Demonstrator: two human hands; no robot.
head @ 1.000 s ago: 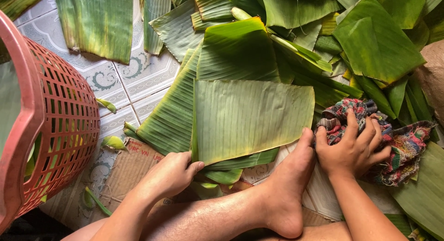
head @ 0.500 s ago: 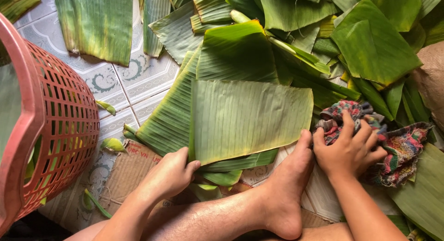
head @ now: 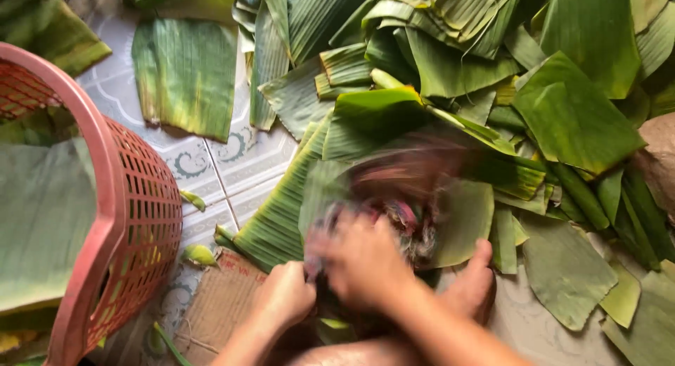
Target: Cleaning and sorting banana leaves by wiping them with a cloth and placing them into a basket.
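Observation:
My right hand [head: 362, 264] is blurred with motion and shut on a multicoloured cloth rag [head: 408, 222], pressing it on a flat green banana leaf piece [head: 464, 222] in front of me. Just to its left, my left hand [head: 285, 296] rests at the near edge of that leaf, fingers curled on it. My bare foot [head: 471, 289] lies on the floor beside the leaf's right end. The middle of the leaf is hidden by hand and rag.
A red plastic basket [head: 133, 218] holding leaf pieces stands at the left. Many cut banana leaves [head: 562, 113] pile up across the back and right. A single leaf [head: 186, 74] lies on the patterned tile floor [head: 232, 162]. Cardboard [head: 218, 306] lies under my left arm.
My right hand has swept the rag from the right side leftward onto the leaf in front of me. The view has shifted slightly; my left hand stays near the leaf's near edge.

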